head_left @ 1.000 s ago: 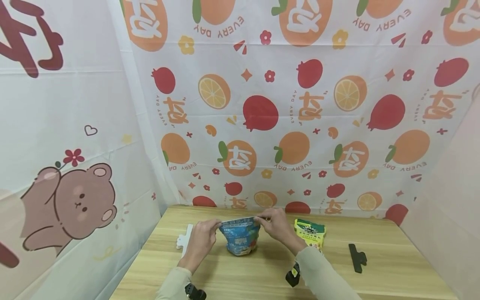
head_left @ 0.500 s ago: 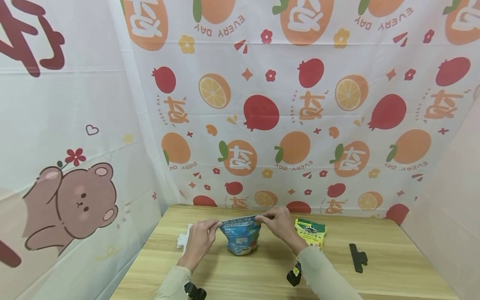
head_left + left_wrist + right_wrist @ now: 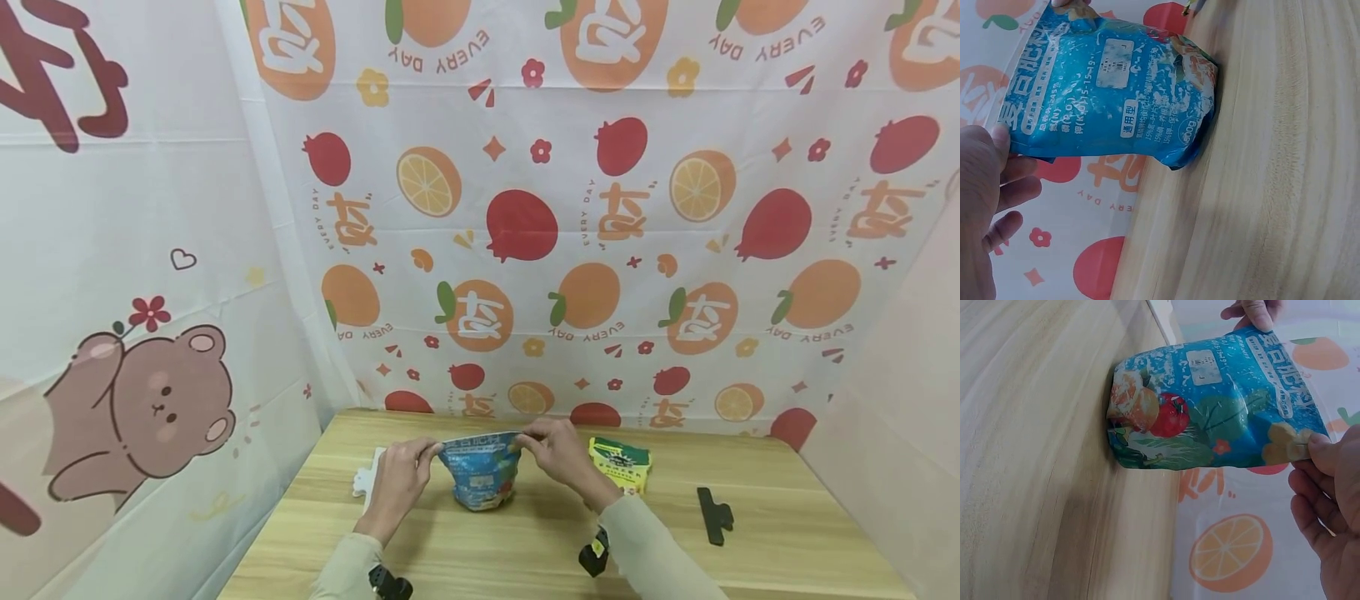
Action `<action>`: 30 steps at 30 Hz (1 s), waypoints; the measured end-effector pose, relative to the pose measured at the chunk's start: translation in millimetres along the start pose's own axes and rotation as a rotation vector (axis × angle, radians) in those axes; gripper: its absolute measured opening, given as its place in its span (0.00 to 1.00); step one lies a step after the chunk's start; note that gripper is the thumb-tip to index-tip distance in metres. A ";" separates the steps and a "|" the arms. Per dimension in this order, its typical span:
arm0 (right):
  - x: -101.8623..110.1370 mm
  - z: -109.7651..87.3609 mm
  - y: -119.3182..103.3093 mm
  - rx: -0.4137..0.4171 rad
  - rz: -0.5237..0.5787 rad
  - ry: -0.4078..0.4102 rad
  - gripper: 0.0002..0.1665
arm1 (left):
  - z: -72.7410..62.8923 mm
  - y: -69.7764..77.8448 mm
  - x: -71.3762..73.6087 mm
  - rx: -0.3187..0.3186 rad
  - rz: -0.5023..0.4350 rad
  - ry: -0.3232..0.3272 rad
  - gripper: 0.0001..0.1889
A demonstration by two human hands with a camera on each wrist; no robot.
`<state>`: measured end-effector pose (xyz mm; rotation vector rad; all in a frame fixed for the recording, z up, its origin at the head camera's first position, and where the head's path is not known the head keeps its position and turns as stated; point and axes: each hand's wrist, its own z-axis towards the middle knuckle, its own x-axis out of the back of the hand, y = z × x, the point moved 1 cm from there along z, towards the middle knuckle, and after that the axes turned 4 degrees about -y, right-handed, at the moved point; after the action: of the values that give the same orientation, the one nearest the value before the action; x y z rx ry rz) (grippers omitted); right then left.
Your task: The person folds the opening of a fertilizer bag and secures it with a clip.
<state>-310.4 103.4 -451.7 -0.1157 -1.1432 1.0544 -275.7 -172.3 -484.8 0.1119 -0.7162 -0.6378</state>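
Note:
A blue printed fertilizer bag (image 3: 482,477) stands upright on the wooden table, its top edge stretched flat between both hands. My left hand (image 3: 405,477) pinches the left top corner between thumb and fingers. At the opposite corner, my right hand (image 3: 561,454) pinches the edge the same way. In the left wrist view the bag (image 3: 1110,87) shows white lettering and a small label, with its base at the table. Tomato and leaf pictures cover the lower part of the bag (image 3: 1172,419) in the right wrist view.
A white clip (image 3: 365,481) lies left of the bag, partly behind the left hand. To the right are a yellow and green packet (image 3: 621,464), partly covered by the right arm, and a black clip (image 3: 715,517). A fruit-print cloth hangs behind the table (image 3: 780,483).
The bag stays in place with both hands at its top corners. The right hand and forearm have shifted very slightly to the right.

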 end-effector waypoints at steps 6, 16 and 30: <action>0.7 -0.9 1.8 0.018 -0.011 0.011 0.05 | -1.2 1.3 -2.3 0.035 -0.019 -0.064 0.03; 2.8 2.0 0.6 0.009 -0.005 -0.013 0.04 | 3.9 13.9 -4.5 -0.020 0.063 -0.079 0.10; 8.7 5.6 2.0 0.115 -0.100 -0.020 0.03 | 32.8 61.6 -30.8 -0.318 0.235 -0.112 0.10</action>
<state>-316.0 108.6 -444.3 0.0433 -1.0928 1.0315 -283.3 -101.0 -458.9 -0.2996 -0.7142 -0.5279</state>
